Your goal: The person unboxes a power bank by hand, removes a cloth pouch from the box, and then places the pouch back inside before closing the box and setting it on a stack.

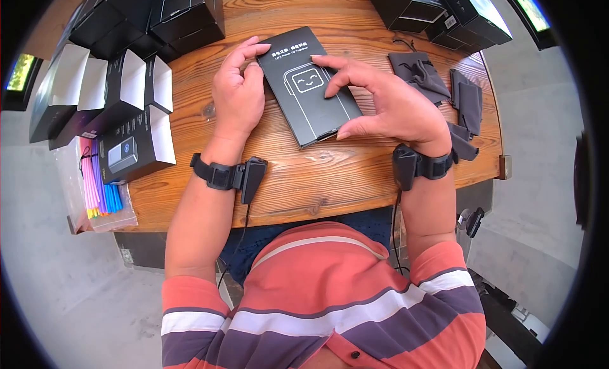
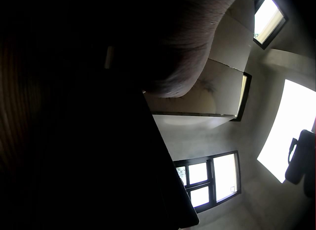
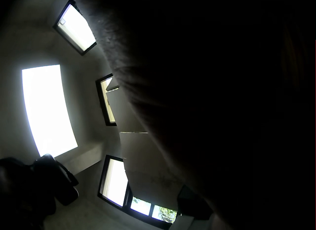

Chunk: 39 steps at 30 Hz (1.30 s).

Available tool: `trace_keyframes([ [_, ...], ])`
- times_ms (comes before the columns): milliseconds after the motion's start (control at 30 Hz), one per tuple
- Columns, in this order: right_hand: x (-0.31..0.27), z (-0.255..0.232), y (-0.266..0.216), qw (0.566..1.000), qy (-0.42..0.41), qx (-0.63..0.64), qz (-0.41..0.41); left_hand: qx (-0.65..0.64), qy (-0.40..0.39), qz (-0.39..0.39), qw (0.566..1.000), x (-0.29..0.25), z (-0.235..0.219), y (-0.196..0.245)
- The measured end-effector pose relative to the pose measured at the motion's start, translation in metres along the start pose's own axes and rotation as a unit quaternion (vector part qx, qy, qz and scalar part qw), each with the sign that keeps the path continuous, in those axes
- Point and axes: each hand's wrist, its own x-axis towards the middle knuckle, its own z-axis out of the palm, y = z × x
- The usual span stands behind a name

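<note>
Here we are at the wooden table (image 1: 298,191), and the black box (image 1: 293,101) is right there at upper centre of the frame, lying aslant, white lettering near its top and a smiling face drawn in white lines. The left hand (image 1: 240,96) is at its upper left edge, fingers bent and close together, tips touching near the corner, thumb raised beside them. Over on the other side, the right hand (image 1: 399,109) curves round the box's right side: fingers spread apart, index and middle tips on the printed face, thumb well away from them, clamped at the lower right corner. The wrist views are too dark to tell more about either grip. Out at the left, black cartons (image 1: 129,147) stand with white flaps up, just beside a clear bag (image 1: 124,218) of pink, purple and blue strips. More dark boxes (image 1: 187,20) are stacked at upper left, others (image 1: 466,20) at upper right, and below those, grey cloth pouches (image 1: 468,102) lie near the table's right edge.
</note>
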Motion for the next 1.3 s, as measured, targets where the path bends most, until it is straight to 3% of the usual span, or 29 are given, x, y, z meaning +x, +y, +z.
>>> trace_keyframes([
  [67,0.000,0.000,0.002,0.999,0.011,-0.018,-0.049,0.002,0.000,0.000,1.000,0.000,0.000,0.000],
  [467,0.001,0.002,0.004,0.999,0.018,0.040,-0.032,0.006,-0.018,-0.003,1.000,0.000,-0.002,-0.002],
  [867,0.001,0.004,0.003,0.999,0.030,-0.034,-0.030,0.012,-0.018,-0.001,1.000,0.002,-0.003,-0.004],
  [1233,0.005,0.010,-0.002,0.999,0.019,0.019,-0.036,0.015,-0.012,0.018,1.000,0.001,-0.003,-0.003],
  [1300,0.008,0.012,-0.010,0.999,0.042,0.002,-0.007,0.017,-0.011,0.015,1.000,0.001,-0.003,-0.004],
])
